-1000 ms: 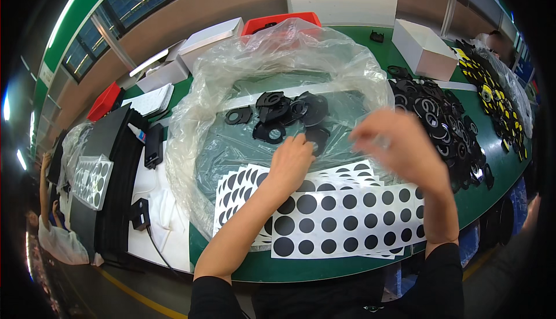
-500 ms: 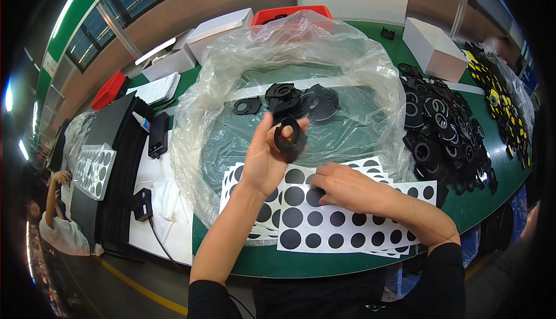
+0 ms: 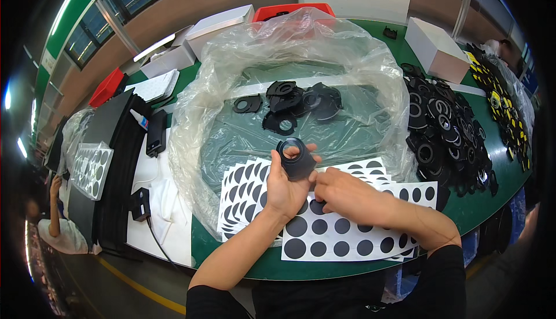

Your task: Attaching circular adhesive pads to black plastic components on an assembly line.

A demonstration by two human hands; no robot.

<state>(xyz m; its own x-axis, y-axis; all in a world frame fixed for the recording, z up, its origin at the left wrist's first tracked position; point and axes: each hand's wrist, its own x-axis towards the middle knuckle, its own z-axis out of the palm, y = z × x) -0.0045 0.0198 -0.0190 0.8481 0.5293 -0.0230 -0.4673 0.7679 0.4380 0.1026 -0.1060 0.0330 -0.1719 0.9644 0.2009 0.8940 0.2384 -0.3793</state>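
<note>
**Black ring part (image 3: 299, 165) lifted into left hand (image 3: 288, 194); right hand (image 3: 350, 197) lowered**

At 1.0 s ago, left hand was among the black parts (image 3: 284, 96); now drawn back, gripping one. Since 0.5 s ago, that piece has turned: ring away from palm, plate toward it. Right hand, formerly raised and blurred, is now over the dotted sheet (image 3: 354, 238), fingertips just beside the left's.

1 black, round-holed part (image 3: 300, 170) in the left hand (image 3: 288, 194), white black-dotted sheet (image 3: 330, 238) under the right hand (image 3: 350, 196)
</note>
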